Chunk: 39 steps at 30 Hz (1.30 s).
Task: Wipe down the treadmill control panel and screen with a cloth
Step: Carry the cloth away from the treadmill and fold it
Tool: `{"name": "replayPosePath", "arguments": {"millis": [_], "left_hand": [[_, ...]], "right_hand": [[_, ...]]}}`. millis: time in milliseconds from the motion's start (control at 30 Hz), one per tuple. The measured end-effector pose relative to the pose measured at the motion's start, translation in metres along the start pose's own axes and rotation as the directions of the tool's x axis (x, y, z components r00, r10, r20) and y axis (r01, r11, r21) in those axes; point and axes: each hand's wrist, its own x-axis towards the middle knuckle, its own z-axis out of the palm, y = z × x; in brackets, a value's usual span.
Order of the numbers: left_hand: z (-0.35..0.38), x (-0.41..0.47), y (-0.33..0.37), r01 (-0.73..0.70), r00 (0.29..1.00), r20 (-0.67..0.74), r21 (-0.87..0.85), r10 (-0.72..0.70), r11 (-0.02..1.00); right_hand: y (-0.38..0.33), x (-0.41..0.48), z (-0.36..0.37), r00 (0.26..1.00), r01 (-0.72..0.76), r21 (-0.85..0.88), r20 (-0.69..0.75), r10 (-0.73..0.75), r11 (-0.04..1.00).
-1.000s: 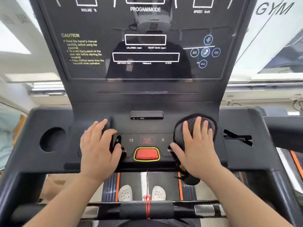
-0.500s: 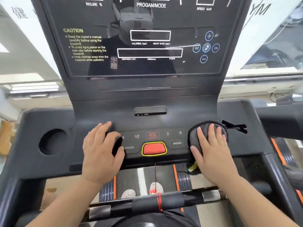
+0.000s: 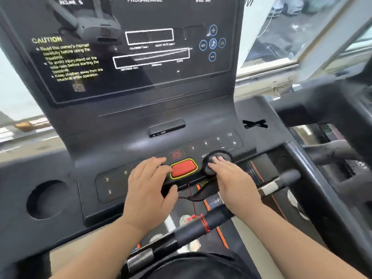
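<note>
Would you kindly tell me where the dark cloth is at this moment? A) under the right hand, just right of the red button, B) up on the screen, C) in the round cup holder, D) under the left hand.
A: the right hand presses the cloth flat on the control panel, beside the red button; the left hand holds nothing.

Panel (image 3: 213, 142): 3, 6, 9, 12 and "+" just beyond the right grip (image 3: 235, 182); a "3" left of the left grip (image 3: 149, 188). Screen (image 3: 141, 21), higher above them: "PROGAM/MODE", yellow "CAUTION", "Keep children away from the treadmill while operation"; smaller labels are blurred.
</note>
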Motion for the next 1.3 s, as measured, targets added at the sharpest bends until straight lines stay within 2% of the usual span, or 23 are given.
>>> {"name": "replayPosePath", "arguments": {"millis": [67, 200, 267, 367, 600, 667, 833, 933, 1000, 1100, 1200, 1300], "left_hand": [[0.005, 0.007, 0.015, -0.046, 0.998, 0.035, -0.084, 0.049, 0.995], [0.014, 0.018, 0.064, -0.077, 0.985, 0.129, -0.275, 0.117, 0.958], [0.019, 0.019, 0.087, -0.108, 0.959, 0.215, -0.33, 0.186, 0.938], [0.032, 0.017, 0.113, -0.152, 0.906, 0.325, -0.351, 0.272, 0.924], [0.065, 0.007, 0.179, -0.149, 0.88, 0.358, -0.415, 0.311, 0.898], [0.075, 0.002, 0.209, -0.162, 0.859, 0.38, -0.433, 0.342, 0.887], [0.118, -0.027, 0.284, -0.174, 0.804, 0.464, -0.414, 0.372, 0.894], [0.147, -0.054, 0.324, -0.132, 0.727, 0.582, -0.404, 0.366, 0.905], [0.169, -0.071, 0.347, -0.152, 0.665, 0.645, -0.375, 0.376, 0.914], [0.204, -0.098, 0.383, -0.247, 0.525, 0.76, -0.294, 0.382, 0.923], [0.235, -0.129, 0.418, -0.425, 0.379, 0.833, -0.23, 0.403, 0.876], [0.26, -0.157, 0.452, -0.428, 0.283, 0.887, -0.224, 0.365, 0.876]], "right_hand": [[-0.008, -0.01, -0.016, 0.99, -0.093, 0.112, -0.097, 0.104, 0.989], [-0.029, -0.034, -0.049, 0.949, -0.17, 0.319, -0.201, 0.242, 0.932], [-0.036, -0.048, -0.063, 0.913, -0.246, 0.411, -0.207, 0.353, 0.878], [-0.035, -0.068, -0.081, 0.82, -0.36, 0.552, -0.197, 0.538, 0.752], [0.013, -0.141, -0.113, 0.665, -0.474, 0.658, -0.168, 0.727, 0.585], [0.033, -0.172, -0.121, 0.611, -0.47, 0.72, -0.152, 0.777, 0.51], [0.09, -0.268, -0.128, 0.449, -0.459, 0.866, 0.033, 0.893, 0.199], [0.121, -0.335, -0.114, 0.413, -0.505, 0.855, 0.125, 0.902, 0.113], [0.136, -0.38, -0.096, 0.381, -0.553, 0.832, 0.22, 0.898, 0.031], [0.152, -0.443, -0.059, 0.324, -0.647, 0.76, 0.347, 0.88, -0.061], [0.153, -0.503, -0.027, 0.208, -0.719, 0.673, 0.447, 0.87, -0.174], [0.141, -0.552, -0.005, 0.125, -0.701, 0.637, 0.552, 0.824, -0.321]]}}
